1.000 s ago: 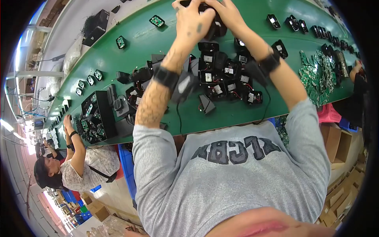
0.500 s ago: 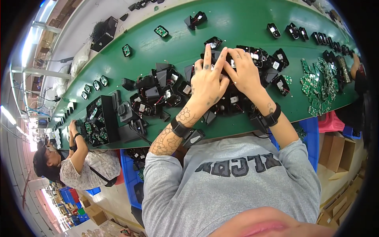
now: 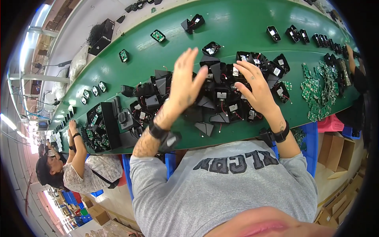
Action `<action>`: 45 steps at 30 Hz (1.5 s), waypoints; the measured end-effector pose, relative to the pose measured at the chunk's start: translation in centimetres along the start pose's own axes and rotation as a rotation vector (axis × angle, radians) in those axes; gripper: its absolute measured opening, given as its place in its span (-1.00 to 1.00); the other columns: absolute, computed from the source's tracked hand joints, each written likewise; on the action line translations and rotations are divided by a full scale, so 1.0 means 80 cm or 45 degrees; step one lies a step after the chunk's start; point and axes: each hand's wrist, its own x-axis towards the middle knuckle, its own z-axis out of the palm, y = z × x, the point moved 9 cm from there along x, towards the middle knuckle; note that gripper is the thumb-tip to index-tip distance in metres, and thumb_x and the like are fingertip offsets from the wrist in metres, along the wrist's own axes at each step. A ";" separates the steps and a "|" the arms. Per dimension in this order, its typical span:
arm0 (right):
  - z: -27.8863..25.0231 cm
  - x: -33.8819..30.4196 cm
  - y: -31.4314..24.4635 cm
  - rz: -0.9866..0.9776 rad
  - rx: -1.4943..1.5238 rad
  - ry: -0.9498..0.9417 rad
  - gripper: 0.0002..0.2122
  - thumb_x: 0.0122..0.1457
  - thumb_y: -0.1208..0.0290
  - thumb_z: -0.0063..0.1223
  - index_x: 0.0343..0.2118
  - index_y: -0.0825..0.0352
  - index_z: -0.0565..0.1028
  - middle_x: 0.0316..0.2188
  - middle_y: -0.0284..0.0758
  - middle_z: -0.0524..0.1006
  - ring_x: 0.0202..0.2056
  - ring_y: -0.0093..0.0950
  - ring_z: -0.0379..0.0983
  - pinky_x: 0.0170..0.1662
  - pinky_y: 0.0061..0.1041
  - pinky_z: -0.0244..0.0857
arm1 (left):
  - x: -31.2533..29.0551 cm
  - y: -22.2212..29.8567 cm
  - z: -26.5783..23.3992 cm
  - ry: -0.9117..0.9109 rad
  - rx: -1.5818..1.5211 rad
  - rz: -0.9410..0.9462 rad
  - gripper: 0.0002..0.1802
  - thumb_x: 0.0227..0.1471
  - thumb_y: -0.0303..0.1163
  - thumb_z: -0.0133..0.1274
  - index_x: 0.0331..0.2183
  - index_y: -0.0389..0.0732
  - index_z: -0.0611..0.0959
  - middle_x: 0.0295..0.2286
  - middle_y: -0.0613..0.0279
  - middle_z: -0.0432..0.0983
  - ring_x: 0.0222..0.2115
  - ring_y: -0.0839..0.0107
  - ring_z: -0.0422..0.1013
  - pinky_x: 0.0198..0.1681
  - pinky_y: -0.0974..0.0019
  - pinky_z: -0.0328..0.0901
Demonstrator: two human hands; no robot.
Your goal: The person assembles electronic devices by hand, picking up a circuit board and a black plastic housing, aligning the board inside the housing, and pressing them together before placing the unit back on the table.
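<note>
My left hand (image 3: 184, 83) is raised over the left side of a pile of black plastic housings (image 3: 221, 94), its fingers stretched out and thumb apart, with nothing in it. Over the right side of the pile is my right hand (image 3: 256, 87), open with fingers and thumb spread and holding nothing I can see. Many of the housings show white parts and thin red wires inside. A wedge-shaped black cover (image 3: 204, 128) lies near the front of the pile. Just beyond the hands, one open housing (image 3: 211, 48) rests apart on the green table.
A heap of green circuit boards (image 3: 316, 93) lies to the right. On the left stand a black bin of boards (image 3: 111, 122) and a black handheld device (image 3: 123, 115). Separate housings form a row at the far right (image 3: 321, 40). A co-worker (image 3: 81, 170) works at the left.
My hands were close together over the pile's middle; they have moved apart, the left one leftward and the right one slightly right. The housings between them are now exposed.
</note>
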 end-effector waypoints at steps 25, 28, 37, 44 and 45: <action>-0.194 -0.212 0.073 0.708 0.140 0.879 -0.72 0.31 0.45 -0.23 -0.22 0.53 0.52 -0.19 -0.22 0.54 -0.15 -0.45 0.45 -0.02 -0.46 0.33 | 0.242 -0.241 0.121 -0.386 0.335 -0.132 -0.38 -0.06 0.13 0.11 -0.07 -0.11 0.56 -0.17 -0.02 0.54 -0.11 0.00 0.43 -0.07 0.10 0.33; -0.183 -0.203 0.080 0.743 0.246 0.869 -0.72 0.32 0.44 -0.22 -0.23 0.53 0.53 -0.20 -0.24 0.54 -0.15 -0.47 0.45 -0.02 -0.46 0.34 | 0.207 -0.230 0.105 -0.294 0.389 -0.016 -0.43 -0.04 0.10 0.12 -0.14 -0.17 0.59 -0.25 -0.03 0.56 -0.20 0.03 0.47 -0.16 0.14 0.36; -0.164 -0.177 0.076 0.567 0.245 0.732 -0.74 0.30 0.48 -0.20 -0.23 0.54 0.53 -0.20 -0.23 0.55 -0.18 -0.47 0.46 -0.03 -0.50 0.33 | 0.053 -0.040 -0.068 -0.220 0.138 -0.137 -0.65 0.00 -0.13 0.11 -0.26 -0.20 0.59 -0.40 0.08 0.51 -0.38 0.21 0.43 -0.32 0.23 0.34; -0.146 -0.165 0.080 0.559 0.377 0.787 -0.76 0.27 0.53 -0.19 -0.27 0.57 0.53 -0.24 -0.17 0.56 -0.18 -0.42 0.48 -0.04 -0.45 0.36 | -0.166 0.048 -0.094 0.346 0.267 -0.272 -0.60 -0.27 -0.41 0.29 -0.26 -0.19 0.61 -0.30 0.14 0.43 -0.26 0.13 0.36 -0.25 0.21 0.33; -0.139 -0.161 0.082 0.557 0.402 0.779 -0.76 0.26 0.53 -0.20 -0.27 0.58 0.53 -0.23 -0.15 0.56 -0.18 -0.42 0.48 -0.05 -0.44 0.37 | -0.193 0.045 -0.084 0.448 0.184 -0.373 -0.57 -0.32 -0.45 0.29 -0.26 -0.21 0.61 -0.28 0.12 0.43 -0.25 0.11 0.36 -0.26 0.21 0.33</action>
